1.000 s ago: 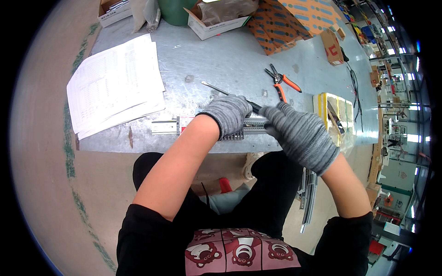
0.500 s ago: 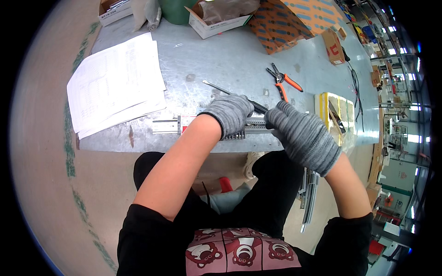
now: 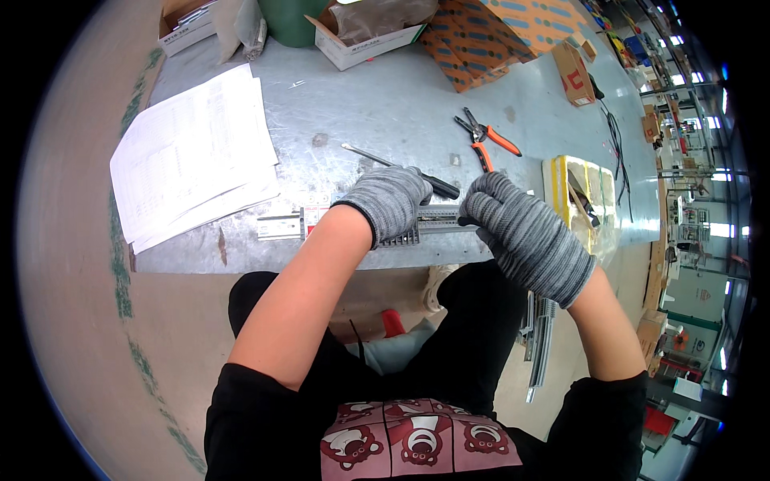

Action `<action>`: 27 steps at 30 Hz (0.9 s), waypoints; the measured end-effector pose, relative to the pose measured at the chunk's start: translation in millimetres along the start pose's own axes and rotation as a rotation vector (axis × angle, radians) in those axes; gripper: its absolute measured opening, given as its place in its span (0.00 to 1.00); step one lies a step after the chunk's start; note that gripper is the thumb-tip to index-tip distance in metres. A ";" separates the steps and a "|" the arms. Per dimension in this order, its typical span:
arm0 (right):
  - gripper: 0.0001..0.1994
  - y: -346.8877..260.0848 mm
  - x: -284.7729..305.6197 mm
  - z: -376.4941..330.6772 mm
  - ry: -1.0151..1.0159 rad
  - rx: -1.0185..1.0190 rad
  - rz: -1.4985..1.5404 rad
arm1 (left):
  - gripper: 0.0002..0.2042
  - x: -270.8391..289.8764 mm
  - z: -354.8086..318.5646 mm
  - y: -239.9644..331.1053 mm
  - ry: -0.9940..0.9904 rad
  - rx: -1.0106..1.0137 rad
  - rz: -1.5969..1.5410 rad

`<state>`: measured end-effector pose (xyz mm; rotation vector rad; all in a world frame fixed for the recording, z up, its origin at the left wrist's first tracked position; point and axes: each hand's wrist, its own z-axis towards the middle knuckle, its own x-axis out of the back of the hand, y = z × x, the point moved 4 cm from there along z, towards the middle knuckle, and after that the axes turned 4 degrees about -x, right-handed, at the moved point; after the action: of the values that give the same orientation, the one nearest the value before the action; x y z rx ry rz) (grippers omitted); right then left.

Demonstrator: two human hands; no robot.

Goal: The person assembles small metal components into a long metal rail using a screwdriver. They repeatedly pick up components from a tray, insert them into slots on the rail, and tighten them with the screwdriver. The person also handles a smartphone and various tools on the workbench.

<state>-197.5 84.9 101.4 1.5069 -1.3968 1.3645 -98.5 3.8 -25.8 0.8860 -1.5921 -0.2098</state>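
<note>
My left hand [image 3: 385, 204], in a grey knitted glove, curls over a metal mounting rail [image 3: 277, 228] close to the table's near edge. Dark terminal blocks [image 3: 411, 237] show beside its fingers, which seem to grip the rail assembly. Past those fingers lies a screwdriver with a black handle [image 3: 443, 187]; its thin shaft slants away to the left, partly covered by the glove. My right hand [image 3: 528, 236], gloved alike, is closed in a pinch by the rail's right part. Whatever sits between its fingertips is hidden.
Orange-handled wire strippers [image 3: 488, 138] lie beyond my right hand. Paper sheets [image 3: 196, 152] cover the left side. A yellow-edged box [image 3: 553, 192] stands at the right; cartons [image 3: 365, 52] line the back. More rails [image 3: 540, 345] are below the table edge.
The view has shifted slightly, moving the table leftward in it. My right hand has drawn a little away from the screwdriver's handle end, which now shows fully. My left hand stays over the rail.
</note>
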 end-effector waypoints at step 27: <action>0.09 12.1 9.8 -14.4 0.041 -0.153 0.034 | 0.12 3.0 -2.2 -0.4 -0.006 -0.002 -0.062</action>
<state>-213.9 93.2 112.0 1.3543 -1.4724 1.2713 -96.2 2.4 -23.1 0.9344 -1.5714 -0.2579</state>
